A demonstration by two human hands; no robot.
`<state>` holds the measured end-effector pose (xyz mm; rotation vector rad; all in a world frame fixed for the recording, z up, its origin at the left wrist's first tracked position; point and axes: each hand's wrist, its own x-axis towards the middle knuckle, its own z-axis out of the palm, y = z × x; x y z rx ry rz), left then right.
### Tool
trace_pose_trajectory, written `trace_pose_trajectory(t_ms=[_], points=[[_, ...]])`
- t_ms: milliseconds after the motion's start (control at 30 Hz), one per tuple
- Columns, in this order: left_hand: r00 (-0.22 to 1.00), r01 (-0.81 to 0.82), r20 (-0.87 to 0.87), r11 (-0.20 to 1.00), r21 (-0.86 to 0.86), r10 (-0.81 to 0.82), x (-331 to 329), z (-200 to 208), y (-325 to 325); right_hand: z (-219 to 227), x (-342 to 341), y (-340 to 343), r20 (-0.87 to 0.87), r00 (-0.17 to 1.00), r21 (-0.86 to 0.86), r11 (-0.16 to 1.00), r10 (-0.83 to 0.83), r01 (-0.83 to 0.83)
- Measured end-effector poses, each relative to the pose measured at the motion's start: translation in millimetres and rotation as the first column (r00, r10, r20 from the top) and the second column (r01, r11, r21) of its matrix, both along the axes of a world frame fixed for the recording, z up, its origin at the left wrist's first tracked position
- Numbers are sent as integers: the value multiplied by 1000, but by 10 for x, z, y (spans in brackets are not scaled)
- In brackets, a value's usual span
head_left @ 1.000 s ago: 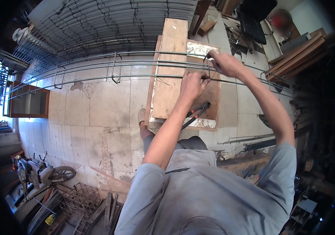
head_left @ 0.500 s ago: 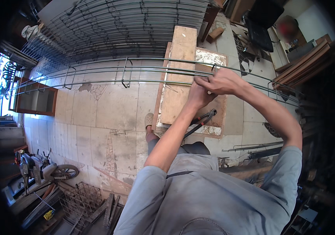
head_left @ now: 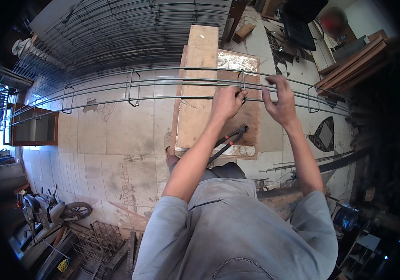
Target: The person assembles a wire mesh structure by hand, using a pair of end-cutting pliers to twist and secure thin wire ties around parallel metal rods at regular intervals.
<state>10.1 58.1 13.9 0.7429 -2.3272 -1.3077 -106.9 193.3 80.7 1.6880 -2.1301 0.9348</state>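
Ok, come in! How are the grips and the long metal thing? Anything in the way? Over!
Left grip on metal frame; right grip open, contact unclear. Frame crosses over plank. Pliers on board, clear of frame.

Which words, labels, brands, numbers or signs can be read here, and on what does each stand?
None can be read.
Steel bar frame: no lettering visible.
Pincers: no legible marking.
Wooden plank: a pale mark near its far end, no letters to be made out.
Grey shirt: no print visible.
Motorbike: too small and blurred to tell whether it bears any.
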Motion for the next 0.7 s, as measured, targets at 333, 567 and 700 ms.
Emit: trace_pose_trajectory(t_ms=[333, 567, 700], points=[[998, -12, 66, 1000, 28, 10, -32, 80, -5, -551, -58, -50, 432, 901, 213, 966, 38, -143], [995, -75, 71, 997, 34, 72, -60, 14, 17, -576, -75, -59, 591, 807, 130, 986, 8, -105], [987, -51, 151, 998, 38, 44, -68, 99, 25, -666, -29, -48, 481, 876, 92, 994, 9, -61]])
